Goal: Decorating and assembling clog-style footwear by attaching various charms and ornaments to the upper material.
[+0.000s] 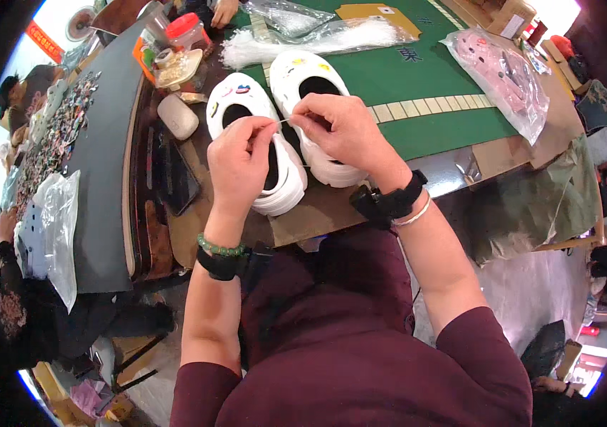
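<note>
Two white clogs stand side by side on the table before me, the left clog [288,191] and the right clog [332,173], with toes pointing away. Small coloured charms [236,90] sit on their toe parts. Between the clogs runs a thin white plastic tie [283,121]. Its one end is pinched in the fingertips of my left hand [236,167], above the left clog's opening. My right hand [346,132] pinches the other end over the right clog. A further bit of thin strand shows lower down between the heels. My fingers hide part of both openings.
Beyond the clogs lies a bundle of white plastic strands [250,54] with clear bags. A bagged pink clog [485,67] lies at right. On the left are a pale oval case [177,117], a dark phone [177,178] and a red-lidded jar [188,32]. Another person's hand [224,11] shows at the far edge.
</note>
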{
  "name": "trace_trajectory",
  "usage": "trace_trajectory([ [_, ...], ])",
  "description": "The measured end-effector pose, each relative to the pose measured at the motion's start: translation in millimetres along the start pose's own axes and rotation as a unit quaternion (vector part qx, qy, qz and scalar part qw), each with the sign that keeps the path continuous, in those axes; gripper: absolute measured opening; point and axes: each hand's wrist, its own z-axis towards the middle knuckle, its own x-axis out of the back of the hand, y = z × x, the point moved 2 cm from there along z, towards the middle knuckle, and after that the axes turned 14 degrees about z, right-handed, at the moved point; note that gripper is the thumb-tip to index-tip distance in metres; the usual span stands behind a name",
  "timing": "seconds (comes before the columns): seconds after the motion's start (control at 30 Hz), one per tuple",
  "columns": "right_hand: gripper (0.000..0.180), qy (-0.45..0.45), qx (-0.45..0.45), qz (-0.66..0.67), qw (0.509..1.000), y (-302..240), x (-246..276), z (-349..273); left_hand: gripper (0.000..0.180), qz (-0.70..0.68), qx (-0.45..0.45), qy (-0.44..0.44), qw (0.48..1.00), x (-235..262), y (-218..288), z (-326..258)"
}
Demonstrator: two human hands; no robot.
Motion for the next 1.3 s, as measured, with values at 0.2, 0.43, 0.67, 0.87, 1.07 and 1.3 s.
trace_trajectory([
  [0.2, 0.014, -0.050, 0.002, -0.026, 0.998, 1.1, -1.9, 6.8, 0.007, 0.044, -0.006, -0.044, 0.998, 4.9, -2.8, 4.8],
  [0.43, 0.012, -0.001, -0.003, -0.025, 1.000, -3.6, 3.8, -4.8, 0.007, 0.042, -0.029, -0.023, 0.998, 2.0, 1.6, 0.1],
  [0.67, 0.010, -0.059, -0.005, -0.027, 0.998, -12.2, 0.5, -1.7, 0.005, 0.030, -0.056, -0.010, 0.998, 8.2, 5.8, 0.7],
  [0.87, 0.009, -0.065, -0.028, -0.027, 0.997, -19.0, -0.4, 2.5, 0.004, 0.033, -0.059, -0.002, 0.998, 8.1, 1.5, 0.1],
  [1.07, 0.007, 0.002, -0.038, -0.030, 0.999, -14.3, 1.5, -1.3, 0.005, 0.019, -0.049, 0.003, 0.999, 8.8, 3.2, 1.7],
  [1.3, 0.007, -0.082, -0.026, -0.050, 0.995, -18.7, 0.7, 6.1, 0.005, 0.032, -0.068, -0.002, 0.997, 7.1, 2.1, 1.3],
])
